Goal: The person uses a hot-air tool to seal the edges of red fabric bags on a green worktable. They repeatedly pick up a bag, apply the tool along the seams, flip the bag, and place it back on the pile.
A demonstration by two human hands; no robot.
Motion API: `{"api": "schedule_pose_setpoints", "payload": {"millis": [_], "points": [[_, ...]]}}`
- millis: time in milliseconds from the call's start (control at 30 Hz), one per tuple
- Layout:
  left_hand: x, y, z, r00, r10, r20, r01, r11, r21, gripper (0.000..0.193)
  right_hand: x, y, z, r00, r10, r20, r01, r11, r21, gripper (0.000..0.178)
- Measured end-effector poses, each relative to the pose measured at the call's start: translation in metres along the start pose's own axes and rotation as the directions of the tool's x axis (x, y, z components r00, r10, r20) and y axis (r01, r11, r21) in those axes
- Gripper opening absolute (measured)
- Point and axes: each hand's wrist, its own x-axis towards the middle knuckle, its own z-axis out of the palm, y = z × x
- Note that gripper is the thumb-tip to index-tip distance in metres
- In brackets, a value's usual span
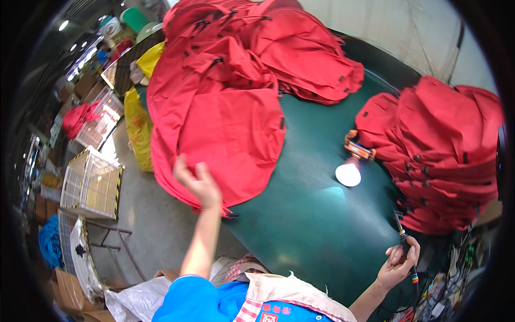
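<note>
Head view shows a rounded red fabric piece [230,139] spread smooth at the near end of a long heap of red fabric [209,70] on a dark green smooth-topped table [300,220]. The left hand [201,185] is over its near edge, fingers apart and holding nothing; blur hides whether it touches the cloth. The right hand [398,263] has its fingers wrapped around a slim dark-handled tool with a pointed metal tip [402,234], tip up, apart from the spread piece and near a layered red fabric stack with black fittings [434,134]. Progress is hard to judge: the tool is not on the spread piece, so that one seems unfinished, and nothing marks which of the heap or stack is done and which is left. A white bulb lamp [348,175] with an orange clip-like holder [360,151] stands between them, right beside the stack, and looks like the main obstacle to sliding cloth across. Tangled cables and small clutter [456,273] crowd the lower right; a yellow plastic bag [138,129] and a pale wire-mesh crate with striped edges [91,185] are off the table's left side.
</note>
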Motion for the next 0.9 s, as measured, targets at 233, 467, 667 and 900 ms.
{"api": "schedule_pose_setpoints", "payload": {"millis": [233,467,667,900], "points": [[0.030,-0.169,-0.110,0.483,-0.823,0.298,0.816,0.301,-0.493,0.065,-0.007,0.013,0.066,0.991,0.122,0.053,-0.125,0.990,0.063,0.035],[-0.011,0.067,-0.045,0.967,-0.232,0.103,0.253,0.903,-0.346,0.086,-0.045,0.011,0.154,0.857,0.027,0.514,-0.023,1.000,-0.015,0.027],[-0.084,0.141,-0.020,0.861,0.370,0.350,-0.242,0.902,-0.358,0.087,-0.062,0.024,0.227,0.805,-0.275,0.526,0.286,0.956,0.062,0.041],[-0.161,0.075,-0.093,0.581,-0.083,0.810,0.570,0.752,-0.332,0.072,-0.051,0.020,0.216,0.872,-0.331,0.361,0.362,0.932,-0.020,0.045]]}}
